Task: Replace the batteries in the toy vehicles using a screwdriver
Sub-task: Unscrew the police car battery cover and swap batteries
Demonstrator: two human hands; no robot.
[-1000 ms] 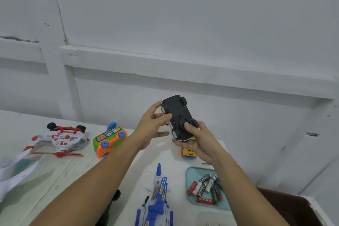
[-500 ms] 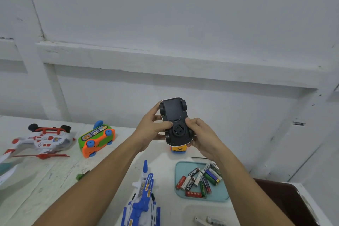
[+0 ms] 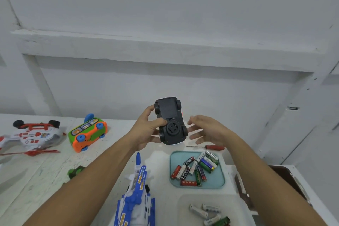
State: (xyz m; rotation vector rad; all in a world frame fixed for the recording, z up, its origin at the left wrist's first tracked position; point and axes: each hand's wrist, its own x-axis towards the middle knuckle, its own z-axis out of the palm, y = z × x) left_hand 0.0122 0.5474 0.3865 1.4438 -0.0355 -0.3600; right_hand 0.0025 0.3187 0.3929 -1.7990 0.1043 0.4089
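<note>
– Car [image 3: 169,120] first: where is it?
– Centre of the frame, held up off the table [image 3: 45,170] with its black underside towards the camera and its nose end uppermost, as far as I can tell.
– Who has it?
– The left hand [image 3: 146,130] alone. Its thumb lies across the underside and its fingers wrap round the far side. The right hand [image 3: 207,130] hangs just beside the car, fingers spread and loose, holding nothing.
– How will it handle?
– I'd judge it to be light, stiff, hollow plastic. The shell looks smooth enough to slip, and the wheels would roll under a finger. Grip the body between the axles and leave the flat panel in the upper half bare.
– Tools?
– A red-handled screwdriver [image 3: 207,147] lies right of centre, below the right hand. Just below it, a teal tray [image 3: 218,181] holds mixed batteries [image 3: 196,168]. More cells lie in a white tray [image 3: 183,205] at the lower right.
– What can't you see?
– The panel's screw is too small to pick out. The car's top faces away, and the left fingertips are hidden behind it. The blue-and-white plane [image 3: 136,189] is cut off at the bottom edge.
</note>
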